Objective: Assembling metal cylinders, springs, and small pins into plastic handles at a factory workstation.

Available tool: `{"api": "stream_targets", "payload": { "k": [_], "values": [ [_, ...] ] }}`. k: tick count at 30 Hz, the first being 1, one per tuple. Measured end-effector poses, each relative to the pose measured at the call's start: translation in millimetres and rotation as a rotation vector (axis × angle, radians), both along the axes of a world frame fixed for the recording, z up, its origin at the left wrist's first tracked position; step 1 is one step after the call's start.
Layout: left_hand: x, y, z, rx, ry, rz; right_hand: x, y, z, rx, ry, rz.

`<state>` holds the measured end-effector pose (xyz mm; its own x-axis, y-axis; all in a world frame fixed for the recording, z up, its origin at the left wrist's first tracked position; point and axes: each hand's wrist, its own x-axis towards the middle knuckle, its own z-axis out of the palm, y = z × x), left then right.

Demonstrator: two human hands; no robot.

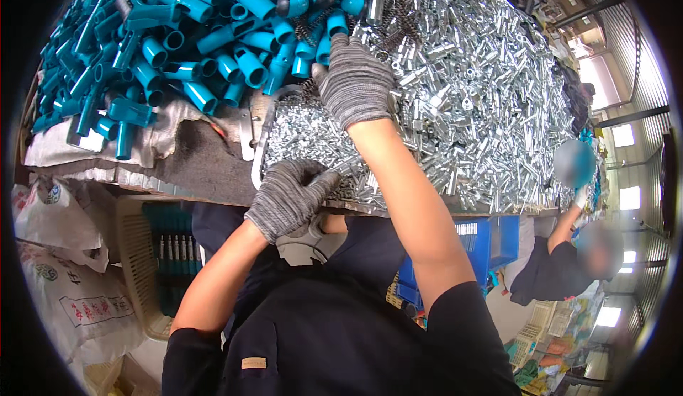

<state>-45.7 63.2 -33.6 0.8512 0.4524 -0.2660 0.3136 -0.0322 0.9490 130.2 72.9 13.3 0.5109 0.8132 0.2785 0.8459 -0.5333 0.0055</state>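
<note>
Workbench piled with teal and silver parts under two gloved hands

Just beyond the fingertips of the right hand lies a teal tube. That hand reaches forward, fingers extended; whether it grips the tube I cannot tell. Small silver pieces fill a tray ahead of the left hand, whose fingers are curled; whether they pinch anything is unclear. Left of the right hand spreads a teal heap; to its right, larger metal parts. Left of the left hand stand a basket and white sacks; well right, a co-worker.
</note>
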Motion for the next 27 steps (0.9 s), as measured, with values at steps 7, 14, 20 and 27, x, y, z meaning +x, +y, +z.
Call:
{"api": "stream_targets", "payload": {
  "k": [7,14,20,27],
  "values": [
    [-5,1,-2,-0.017,-0.022,0.013,-3,-18,8,0.227,-0.048,0.107],
    [-10,3,-1,-0.21,-0.007,0.017,-11,-138,27,0.954,0.9,0.041],
    [-35,7,34,-0.258,0.005,-0.118,-5,-230,-15,0.917,1.214,-0.088],
    [-40,4,65,0.111,0.025,-0.246,-24,-237,-31,1.079,1.372,-0.283]
  ]
}}
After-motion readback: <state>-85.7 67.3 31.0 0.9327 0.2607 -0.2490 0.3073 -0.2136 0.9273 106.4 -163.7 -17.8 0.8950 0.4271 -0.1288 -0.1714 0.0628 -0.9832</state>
